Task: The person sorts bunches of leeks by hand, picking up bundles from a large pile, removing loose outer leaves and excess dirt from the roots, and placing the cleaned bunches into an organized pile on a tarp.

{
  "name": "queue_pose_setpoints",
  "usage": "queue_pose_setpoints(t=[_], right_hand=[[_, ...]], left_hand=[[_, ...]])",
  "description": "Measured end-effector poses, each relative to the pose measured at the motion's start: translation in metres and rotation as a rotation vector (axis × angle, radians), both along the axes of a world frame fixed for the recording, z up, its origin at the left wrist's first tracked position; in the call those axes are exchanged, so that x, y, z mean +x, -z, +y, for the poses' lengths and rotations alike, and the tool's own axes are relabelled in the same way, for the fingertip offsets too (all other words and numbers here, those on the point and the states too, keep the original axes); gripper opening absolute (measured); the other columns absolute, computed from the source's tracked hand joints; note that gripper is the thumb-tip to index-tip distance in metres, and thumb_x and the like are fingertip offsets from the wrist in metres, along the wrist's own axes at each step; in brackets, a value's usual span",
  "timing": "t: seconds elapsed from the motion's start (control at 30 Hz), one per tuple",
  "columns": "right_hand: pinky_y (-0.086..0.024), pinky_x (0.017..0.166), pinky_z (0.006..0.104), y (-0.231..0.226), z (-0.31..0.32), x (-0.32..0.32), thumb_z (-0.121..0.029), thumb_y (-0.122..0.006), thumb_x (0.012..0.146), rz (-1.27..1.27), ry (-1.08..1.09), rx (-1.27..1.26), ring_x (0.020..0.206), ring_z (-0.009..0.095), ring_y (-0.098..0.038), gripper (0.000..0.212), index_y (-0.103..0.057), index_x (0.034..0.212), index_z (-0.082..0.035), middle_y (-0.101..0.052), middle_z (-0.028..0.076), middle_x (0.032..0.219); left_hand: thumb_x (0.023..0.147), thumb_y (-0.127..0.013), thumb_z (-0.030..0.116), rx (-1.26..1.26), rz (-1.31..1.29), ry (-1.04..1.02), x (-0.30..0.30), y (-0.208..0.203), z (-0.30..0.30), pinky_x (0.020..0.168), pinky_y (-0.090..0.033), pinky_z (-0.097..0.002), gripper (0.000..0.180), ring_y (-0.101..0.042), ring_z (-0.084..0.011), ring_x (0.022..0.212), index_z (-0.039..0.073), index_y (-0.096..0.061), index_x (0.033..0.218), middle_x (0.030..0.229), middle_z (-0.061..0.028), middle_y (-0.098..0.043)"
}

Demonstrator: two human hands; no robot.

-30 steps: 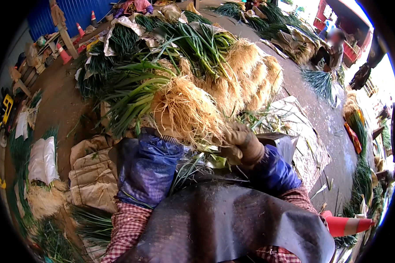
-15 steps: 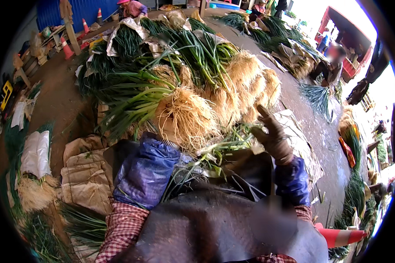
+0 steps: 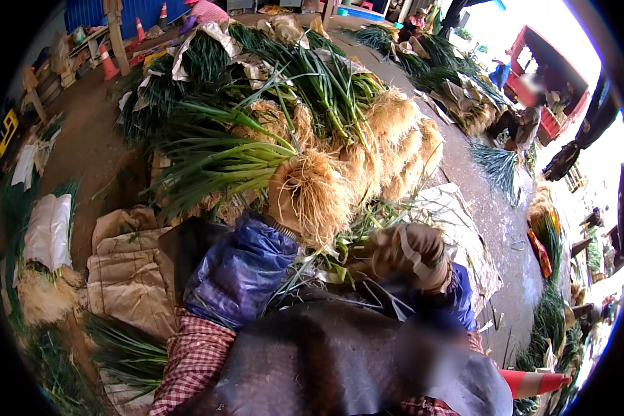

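A bunch of green onions (image 3: 239,165), with long green leaves to the left and a fan of pale roots facing me, is raised in front of the heap. My left hand (image 3: 286,201), in a tan glove partly covered by the roots, is closed around its stalks. My right hand (image 3: 403,255), in a brown glove, is low over loose leaf scraps (image 3: 336,267) to the right of the bunch. Motion blurs its fingers, so their grip is unclear. Blue sleeve covers (image 3: 246,270) are on both forearms, and a dark apron (image 3: 312,353) spans my lap.
Behind the bunch lies a large heap of green onions (image 3: 326,90), roots toward me. Brown paper sacking (image 3: 132,277) lies at left, a pale sack (image 3: 464,243) at right. An orange-and-white cone (image 3: 534,383) is at lower right. Another person (image 3: 523,125) works at far right.
My right hand has dropped from raised with spread fingers to low over the scraps. The bunch in my left hand has shifted slightly right.
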State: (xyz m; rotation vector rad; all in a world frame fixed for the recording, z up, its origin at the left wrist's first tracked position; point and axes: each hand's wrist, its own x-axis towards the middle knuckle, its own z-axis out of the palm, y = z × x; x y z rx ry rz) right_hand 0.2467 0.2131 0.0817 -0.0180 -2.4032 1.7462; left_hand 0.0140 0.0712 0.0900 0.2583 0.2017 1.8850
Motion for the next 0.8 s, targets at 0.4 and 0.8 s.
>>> queue_pose_setpoints(t=[0.4,0.8], right_hand=[[-0.035,0.108,0.0378,0.035,-0.024,-0.1,-0.029,-0.053,0.093,0.161,0.009,0.655,0.12,0.027,-0.048,0.046,-0.047,0.133,-0.006,-0.052,0.016,0.131],[-0.043,0.101,0.0366,-0.072,0.025,-0.056,-0.003,-0.058,0.086,0.428,0.301,1.22,0.118,0.029,-0.053,0.04,-0.055,0.126,-0.002,-0.056,0.014,0.127]], left_hand=[[0.089,-0.06,0.024,-0.257,-0.005,-0.218,0.052,0.017,0.003,0.078,-0.058,-0.0385,0.029,-0.067,-0.0247,0.086,0.002,-0.06,0.108,0.098,-0.0102,-0.066],[0.098,-0.053,0.019,0.078,1.267,-0.053,0.078,0.034,0.005,0.107,-0.035,-0.0314,0.052,-0.043,-0.0177,0.13,0.008,-0.034,0.146,0.142,-0.0052,-0.045]])
